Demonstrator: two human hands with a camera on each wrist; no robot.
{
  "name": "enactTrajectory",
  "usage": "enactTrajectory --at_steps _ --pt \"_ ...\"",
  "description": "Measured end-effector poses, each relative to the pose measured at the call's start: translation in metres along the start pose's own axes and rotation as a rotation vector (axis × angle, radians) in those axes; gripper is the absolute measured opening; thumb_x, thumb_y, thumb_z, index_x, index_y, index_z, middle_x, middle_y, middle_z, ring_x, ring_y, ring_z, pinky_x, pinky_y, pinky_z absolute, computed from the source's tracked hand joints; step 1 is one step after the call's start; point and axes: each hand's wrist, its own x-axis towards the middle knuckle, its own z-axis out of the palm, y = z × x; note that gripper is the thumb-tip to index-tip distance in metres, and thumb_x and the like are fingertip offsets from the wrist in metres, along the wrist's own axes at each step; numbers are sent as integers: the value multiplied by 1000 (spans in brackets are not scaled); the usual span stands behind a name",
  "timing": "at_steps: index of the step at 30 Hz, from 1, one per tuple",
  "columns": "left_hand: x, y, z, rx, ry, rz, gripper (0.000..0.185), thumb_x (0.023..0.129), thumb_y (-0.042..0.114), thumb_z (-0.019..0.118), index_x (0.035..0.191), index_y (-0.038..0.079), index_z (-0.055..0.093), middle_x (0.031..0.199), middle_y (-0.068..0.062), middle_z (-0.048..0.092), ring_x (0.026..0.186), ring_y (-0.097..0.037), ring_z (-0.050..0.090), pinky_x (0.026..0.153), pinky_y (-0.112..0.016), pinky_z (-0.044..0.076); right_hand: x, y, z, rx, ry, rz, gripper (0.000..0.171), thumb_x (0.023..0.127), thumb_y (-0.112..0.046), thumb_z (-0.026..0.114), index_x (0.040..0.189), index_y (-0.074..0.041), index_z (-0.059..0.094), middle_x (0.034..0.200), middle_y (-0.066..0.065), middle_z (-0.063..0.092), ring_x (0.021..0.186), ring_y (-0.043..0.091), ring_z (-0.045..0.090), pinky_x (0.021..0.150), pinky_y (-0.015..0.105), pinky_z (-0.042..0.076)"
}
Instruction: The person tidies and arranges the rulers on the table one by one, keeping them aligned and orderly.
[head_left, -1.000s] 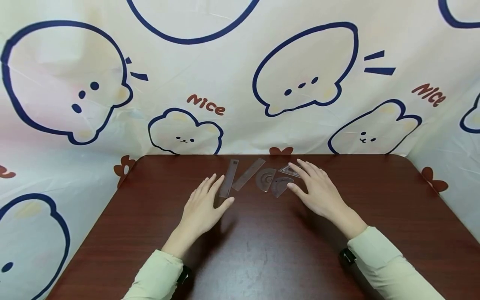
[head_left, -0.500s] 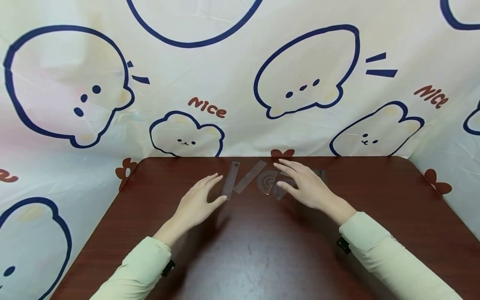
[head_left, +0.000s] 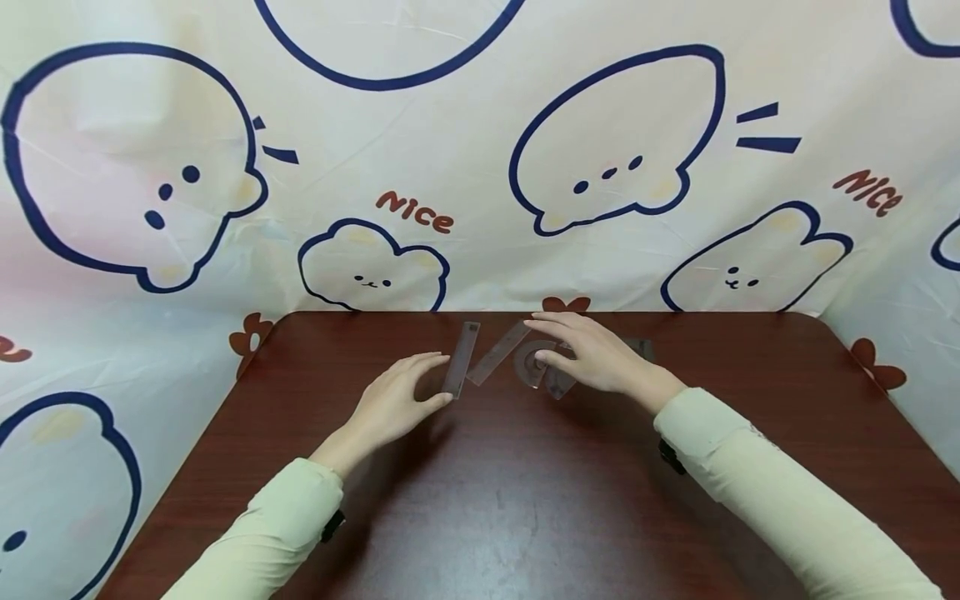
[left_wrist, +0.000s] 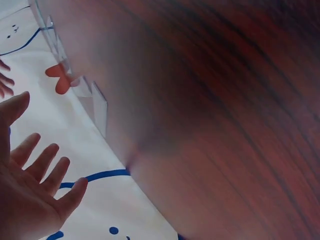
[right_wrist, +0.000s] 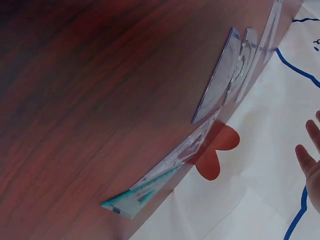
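A clear ruler [head_left: 462, 360] lies toward the back of the table, and a second one [head_left: 498, 353] slants beside it. Just left of the first ruler is my left hand [head_left: 393, 400], fingers loosely bent, nothing in its grasp; the thumb is near the ruler's lower end. My right hand [head_left: 596, 354] hovers over two clear protractors, one round-edged [head_left: 525, 365] and one [head_left: 558, 383] partly covered by the hand. In the right wrist view a clear set square [right_wrist: 182, 147] and a green-edged set square [right_wrist: 145, 195] lie past the protractors. That hand grips nothing either.
The dark wooden table [head_left: 480, 500] has a straight back edge and rounded corners. Behind and beside it hangs a white cloth [head_left: 480, 167] printed with cartoon faces and brown flowers.
My right hand has moved left from the set squares, now over the protractors toward the slanted ruler. My left hand shifted slightly left and turned. The drawing tools appear in the same places.
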Motion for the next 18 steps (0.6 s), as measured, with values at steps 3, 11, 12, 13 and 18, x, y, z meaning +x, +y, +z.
enactTrajectory --at_steps 3,11,12,13,18 --pt "1 -3 0 1 -1 3 59 91 33 73 143 17 53 147 -6 49 136 -30 42 103 -57 37 6 1 2 3 -11 3 54 102 -43 54 151 -24 43 155 5 39 142 26 35 112 50 30" --pt "2 -10 0 8 -24 -12 57 91 33 74 141 16 55 144 -6 52 134 -31 45 102 -57 38 20 0 7 33 -30 18 52 102 -42 55 150 -24 45 153 4 41 142 25 35 112 49 30" --pt "3 -11 0 8 -27 -13 56 90 33 74 141 16 56 144 -7 52 134 -31 45 102 -57 39 22 0 8 36 -31 20 52 102 -42 55 150 -24 46 153 4 42 142 25 35 112 49 30" --pt "3 -11 0 7 -31 -15 56 90 33 74 140 16 56 144 -7 52 134 -31 45 102 -57 39 23 0 8 35 -34 22 52 102 -42 54 149 -24 46 153 4 42 142 25 35 112 49 30" --pt "5 -13 2 0 -45 -26 52 90 32 75 137 15 59 140 -7 55 131 -30 48 100 -57 41 31 0 14 35 -35 24 51 101 -41 55 147 -21 49 151 5 44 140 25 38 111 49 33"
